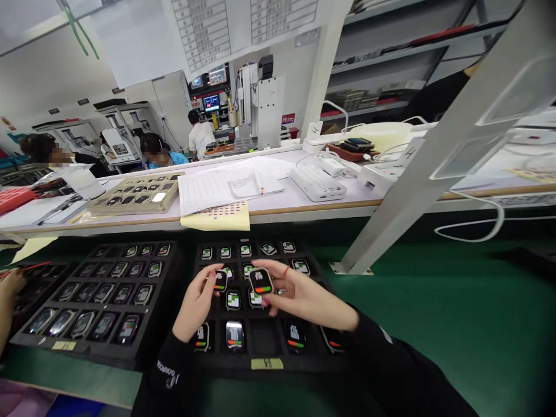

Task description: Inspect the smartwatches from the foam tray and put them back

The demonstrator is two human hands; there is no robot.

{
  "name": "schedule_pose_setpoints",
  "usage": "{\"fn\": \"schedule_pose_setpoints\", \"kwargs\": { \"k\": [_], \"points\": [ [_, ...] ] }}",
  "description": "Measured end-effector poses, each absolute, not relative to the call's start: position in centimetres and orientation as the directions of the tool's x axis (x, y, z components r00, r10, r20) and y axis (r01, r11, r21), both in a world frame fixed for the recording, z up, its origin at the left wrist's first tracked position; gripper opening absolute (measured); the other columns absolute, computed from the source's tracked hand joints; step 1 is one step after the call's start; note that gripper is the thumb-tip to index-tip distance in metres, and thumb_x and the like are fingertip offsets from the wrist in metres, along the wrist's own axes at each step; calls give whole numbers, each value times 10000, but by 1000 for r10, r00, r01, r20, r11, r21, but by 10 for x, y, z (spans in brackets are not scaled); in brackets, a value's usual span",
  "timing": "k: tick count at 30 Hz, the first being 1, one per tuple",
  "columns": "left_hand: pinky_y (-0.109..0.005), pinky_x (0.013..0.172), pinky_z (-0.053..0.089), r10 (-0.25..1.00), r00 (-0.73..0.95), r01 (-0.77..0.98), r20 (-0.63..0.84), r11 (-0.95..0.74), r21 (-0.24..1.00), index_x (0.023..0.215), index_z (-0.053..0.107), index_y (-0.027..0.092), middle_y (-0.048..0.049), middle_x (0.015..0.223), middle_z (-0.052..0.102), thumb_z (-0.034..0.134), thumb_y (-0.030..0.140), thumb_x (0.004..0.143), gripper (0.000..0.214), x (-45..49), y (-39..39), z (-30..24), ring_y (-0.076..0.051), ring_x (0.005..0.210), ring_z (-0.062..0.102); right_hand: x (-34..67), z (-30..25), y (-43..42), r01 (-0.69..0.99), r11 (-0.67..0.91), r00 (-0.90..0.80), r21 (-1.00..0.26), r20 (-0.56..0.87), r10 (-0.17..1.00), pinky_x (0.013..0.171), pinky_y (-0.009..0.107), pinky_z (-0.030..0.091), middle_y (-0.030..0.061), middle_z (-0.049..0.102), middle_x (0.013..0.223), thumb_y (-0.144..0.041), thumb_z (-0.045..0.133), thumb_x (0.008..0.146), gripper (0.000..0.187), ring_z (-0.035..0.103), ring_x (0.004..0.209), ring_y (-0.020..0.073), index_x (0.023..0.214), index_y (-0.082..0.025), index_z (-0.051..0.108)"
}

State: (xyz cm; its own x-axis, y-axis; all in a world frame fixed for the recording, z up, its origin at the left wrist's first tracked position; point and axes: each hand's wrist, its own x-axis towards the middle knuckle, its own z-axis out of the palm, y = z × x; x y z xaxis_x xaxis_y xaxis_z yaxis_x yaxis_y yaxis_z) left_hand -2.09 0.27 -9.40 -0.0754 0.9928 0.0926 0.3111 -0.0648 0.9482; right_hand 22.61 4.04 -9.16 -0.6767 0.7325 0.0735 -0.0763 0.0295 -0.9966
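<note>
black sleeves (pixel 174 370) — white lettering, red finger band (pixel 286 270)

Two small black watch bodies, screens lit. One (pixel 220 280) w/ red-green display, pinched upright above black tray (pixel 264 347). Other (pixel 260 281) tilted, red-green bar showing, held just beside it, over tray's mid rows.

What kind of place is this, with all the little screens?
Probably an electronics factory line. Black trays hold rows of small watch-like devices, the right hand and left hand each hold a lit one, and other people sit at machines behind the bench.
</note>
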Motion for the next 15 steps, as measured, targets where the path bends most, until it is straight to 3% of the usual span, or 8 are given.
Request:
{"fn": "schedule_pose_setpoints", "kwargs": {
  "k": [3, 7, 11, 15],
  "points": [
    [-342, 755, 555, 989, -149, 395, 18, 43, 918, 1209, 636, 230, -84, 1247, 638, 435, 517, 953, 434, -40, -9, -112, -188, 810, 644, 235, -98, 23, 295, 90, -743, -951, -170, 647, 650, 291, 555, -7, 650, 771, -232, 655, 861, 635, 678, 654, 191, 1453, -201, 426],
    [-379, 856, 539, 983, -184, 517, 16, 83, 852, 1233, 627, 257, -73, 1295, 632, 388, 485, 972, 421, -50, -17, -129, -242, 1044, 641, 232, -103, 4, 621, 318, -664, -716, -264, 700, 714, 320, 523, 21, 667, 744, -184, 674, 837, 633, 676, 773, 260, 1443, -148, 495],
    [-482, 1030, 405, 995, -85, 753, 59, 25, 657, 1189, 648, 282, -48, 1198, 687, 335, 408, 996, 389, -50, -16, -130, -256, 1138, 605, 228, -103, -9, 672, 428, -683, -605, -282, 674, 784, 360, 525, 103, 685, 1005, -169, 647, 848, 636, 666, 865, 283, 1457, -128, 469],
    [-517, 990, 396, 993, -92, 820, 71, 36, 571, 1075, 699, 258, -75, 1115, 665, 366, 421, 981, 383, -51, -14, -125, -282, 1087, 581, 240, -104, -9, 604, 455, -692, -654, -148, 706, 808, 365, 534, 110, 561, 1336, -272, 540, 905, 518, 671, 834, 249, 1417, -191, 535]
  ]
}}
